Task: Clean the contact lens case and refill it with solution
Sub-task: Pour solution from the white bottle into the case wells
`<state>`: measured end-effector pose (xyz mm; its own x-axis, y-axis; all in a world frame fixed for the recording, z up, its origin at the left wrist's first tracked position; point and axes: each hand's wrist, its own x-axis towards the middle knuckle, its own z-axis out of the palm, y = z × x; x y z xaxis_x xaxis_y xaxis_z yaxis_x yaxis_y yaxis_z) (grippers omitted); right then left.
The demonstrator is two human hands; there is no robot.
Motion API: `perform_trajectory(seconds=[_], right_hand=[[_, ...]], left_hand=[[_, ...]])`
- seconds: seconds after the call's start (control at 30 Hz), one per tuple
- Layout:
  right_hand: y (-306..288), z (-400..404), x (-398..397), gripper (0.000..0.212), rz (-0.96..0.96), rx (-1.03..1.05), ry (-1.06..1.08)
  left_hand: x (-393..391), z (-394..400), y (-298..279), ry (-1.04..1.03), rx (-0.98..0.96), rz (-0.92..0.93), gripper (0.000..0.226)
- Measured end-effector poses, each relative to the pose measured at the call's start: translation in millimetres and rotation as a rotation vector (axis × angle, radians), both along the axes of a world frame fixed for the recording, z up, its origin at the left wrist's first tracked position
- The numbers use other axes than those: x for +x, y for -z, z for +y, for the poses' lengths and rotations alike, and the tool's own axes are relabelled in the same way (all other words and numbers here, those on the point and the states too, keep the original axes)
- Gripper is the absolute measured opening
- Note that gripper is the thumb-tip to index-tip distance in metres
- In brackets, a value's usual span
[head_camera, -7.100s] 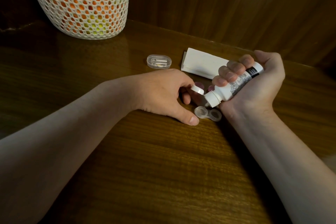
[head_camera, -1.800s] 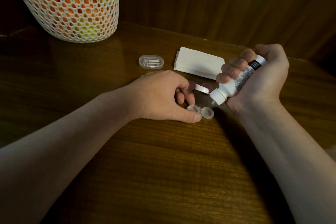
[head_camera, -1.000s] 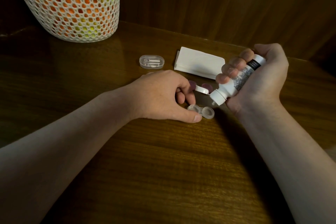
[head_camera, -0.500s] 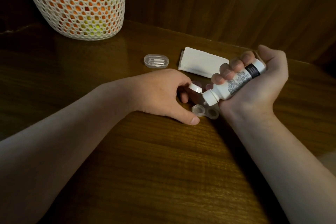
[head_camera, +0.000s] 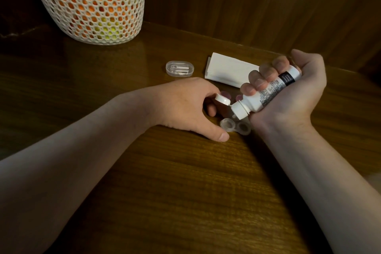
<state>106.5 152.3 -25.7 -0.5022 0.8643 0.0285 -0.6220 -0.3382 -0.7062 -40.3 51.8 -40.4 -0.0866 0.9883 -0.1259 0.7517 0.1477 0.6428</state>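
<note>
Right hand (head_camera: 292, 97) grasped solution bottle (head_camera: 268, 92) tipped over lens case (head_camera: 235, 126), left hand (head_camera: 185, 107) at nine o'clock, fingers curled, thumb beside case

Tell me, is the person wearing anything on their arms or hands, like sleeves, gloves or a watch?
No. Both forearms are bare as far as the picture shows, with no sleeves. The left hand and the right hand have no gloves, and no rings, watch or bracelet can be seen. The fingernails look short and unpainted.

Glossy wooden table (head_camera: 185, 181), clear plastic lens case (head_camera: 235, 126), white perforated basket (head_camera: 92, 6).
</note>
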Motion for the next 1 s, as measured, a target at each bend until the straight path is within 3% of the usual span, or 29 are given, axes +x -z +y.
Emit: perform_trajectory(seconds=[1.0], right_hand=[[-0.4,1.7,-1.6,0.042,0.023,-0.003,-0.004]], left_hand=[[-2.5,1.7,2.1,0.001,0.007,0.0,0.043]])
